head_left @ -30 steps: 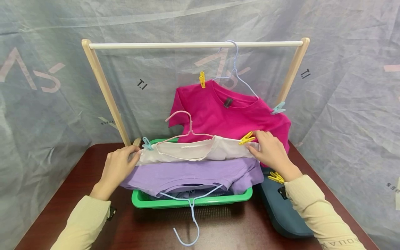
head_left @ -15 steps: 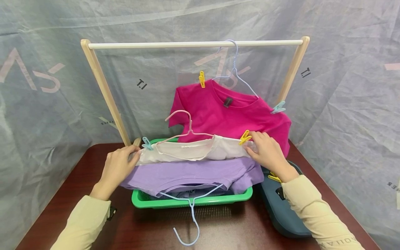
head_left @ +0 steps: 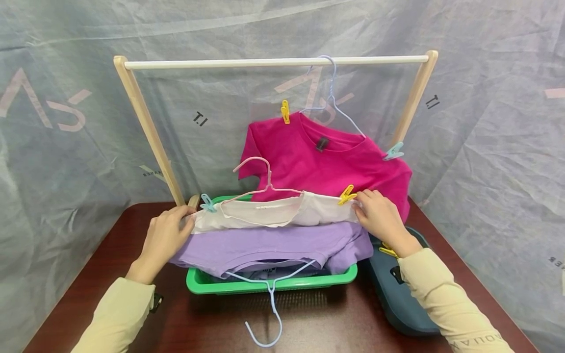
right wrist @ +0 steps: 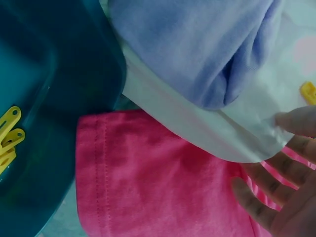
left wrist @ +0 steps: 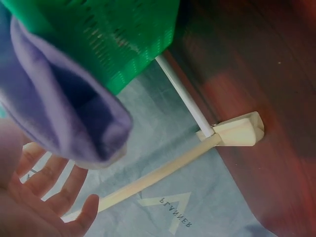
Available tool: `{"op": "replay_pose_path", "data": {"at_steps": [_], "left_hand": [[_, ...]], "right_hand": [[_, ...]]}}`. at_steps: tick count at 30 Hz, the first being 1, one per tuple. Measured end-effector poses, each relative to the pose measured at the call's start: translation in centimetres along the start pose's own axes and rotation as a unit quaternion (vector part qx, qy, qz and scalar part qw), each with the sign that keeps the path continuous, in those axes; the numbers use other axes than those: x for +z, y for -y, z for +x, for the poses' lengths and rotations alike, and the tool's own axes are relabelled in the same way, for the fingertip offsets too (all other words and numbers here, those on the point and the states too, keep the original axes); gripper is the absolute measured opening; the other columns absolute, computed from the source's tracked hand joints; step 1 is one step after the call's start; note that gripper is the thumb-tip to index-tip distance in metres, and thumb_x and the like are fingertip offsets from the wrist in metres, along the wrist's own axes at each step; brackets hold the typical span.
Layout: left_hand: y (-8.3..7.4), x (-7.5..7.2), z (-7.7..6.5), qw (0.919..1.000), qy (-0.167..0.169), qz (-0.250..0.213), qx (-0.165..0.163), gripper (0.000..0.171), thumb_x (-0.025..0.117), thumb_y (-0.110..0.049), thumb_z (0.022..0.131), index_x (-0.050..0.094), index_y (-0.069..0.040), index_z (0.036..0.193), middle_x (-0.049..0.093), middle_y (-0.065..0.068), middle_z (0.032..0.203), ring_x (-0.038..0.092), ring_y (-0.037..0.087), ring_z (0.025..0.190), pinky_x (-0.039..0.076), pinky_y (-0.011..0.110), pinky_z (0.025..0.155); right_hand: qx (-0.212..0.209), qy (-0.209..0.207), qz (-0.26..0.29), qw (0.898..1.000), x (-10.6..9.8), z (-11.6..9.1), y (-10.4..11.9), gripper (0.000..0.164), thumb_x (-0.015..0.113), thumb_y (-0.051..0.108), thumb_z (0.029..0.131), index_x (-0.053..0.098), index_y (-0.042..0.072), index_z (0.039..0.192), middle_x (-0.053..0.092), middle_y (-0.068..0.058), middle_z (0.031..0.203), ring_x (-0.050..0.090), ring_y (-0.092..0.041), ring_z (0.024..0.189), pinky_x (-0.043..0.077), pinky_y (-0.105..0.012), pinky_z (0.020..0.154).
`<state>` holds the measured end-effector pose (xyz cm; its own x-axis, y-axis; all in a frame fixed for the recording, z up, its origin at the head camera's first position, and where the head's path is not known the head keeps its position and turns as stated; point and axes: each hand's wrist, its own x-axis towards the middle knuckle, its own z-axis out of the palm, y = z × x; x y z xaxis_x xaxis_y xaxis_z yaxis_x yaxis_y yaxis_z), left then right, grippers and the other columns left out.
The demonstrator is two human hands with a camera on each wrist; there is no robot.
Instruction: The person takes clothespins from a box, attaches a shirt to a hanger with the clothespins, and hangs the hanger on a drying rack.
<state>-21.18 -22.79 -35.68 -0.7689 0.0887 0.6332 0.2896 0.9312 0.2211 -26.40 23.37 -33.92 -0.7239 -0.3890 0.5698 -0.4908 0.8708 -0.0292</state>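
A white T-shirt point(head_left: 260, 211) on a pink hanger point(head_left: 268, 185) lies over a purple T-shirt point(head_left: 273, 242), both on a green basket point(head_left: 271, 284). My left hand point(head_left: 169, 230) pinches the white shirt's left sleeve end, beside a light-blue clothespin point(head_left: 207, 202). In the left wrist view, the purple sleeve hides part of this grip. At the other end, my right hand point(head_left: 379, 215) holds the white cloth between thumb and fingers, right by a yellow clothespin point(head_left: 346, 194). The right wrist view shows the thumb on top of the white cloth point(right wrist: 168, 108), the other fingers spread underneath.
A magenta T-shirt point(head_left: 291, 157) with two clothespins hangs behind on a wooden rack point(head_left: 150, 127) with a white rail. The purple shirt's blue hanger point(head_left: 271, 289) juts out over the table point(head_left: 309, 323). A dark blue case point(head_left: 397, 294) holding yellow clothespins point(head_left: 388, 250) stands at right.
The yellow clothespin on the white shirt has tipped more upright. My right hand has shifted slightly, its fingertips now lower at the sleeve. My left hand has moved a little left.
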Motion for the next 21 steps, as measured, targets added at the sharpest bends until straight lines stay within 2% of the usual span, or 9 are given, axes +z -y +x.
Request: {"op": "replay_pose_path", "data": {"at_steps": [9, 21], "left_hand": [[0.4, -0.1, -0.1, 0.9999, -0.01, 0.002, 0.004, 0.012, 0.061, -0.017, 0.084, 0.067, -0.007, 0.09, 0.069, 0.011, 0.085, 0.064, 0.033, 0.076, 0.043, 0.051, 0.063], [0.2, -0.6, 1.0, 0.999, -0.03, 0.017, 0.029, 0.009, 0.062, -0.017, 0.084, 0.066, -0.008, 0.085, 0.068, 0.009, 0.079, 0.063, 0.029, 0.066, 0.042, 0.047, 0.057]], "right_hand": [[0.029, -0.023, 0.003, 0.999, 0.1, -0.2, 0.2, 0.012, 0.064, 0.013, 0.08, 0.061, 0.006, 0.089, 0.06, -0.009, 0.075, 0.054, -0.022, 0.067, 0.05, -0.037, 0.051], [0.039, -0.068, -0.004, 0.997, -0.3, 0.1, 0.3, 0.012, 0.069, 0.015, 0.078, 0.063, 0.008, 0.086, 0.06, -0.009, 0.071, 0.053, -0.022, 0.06, 0.046, -0.036, 0.043]]}}
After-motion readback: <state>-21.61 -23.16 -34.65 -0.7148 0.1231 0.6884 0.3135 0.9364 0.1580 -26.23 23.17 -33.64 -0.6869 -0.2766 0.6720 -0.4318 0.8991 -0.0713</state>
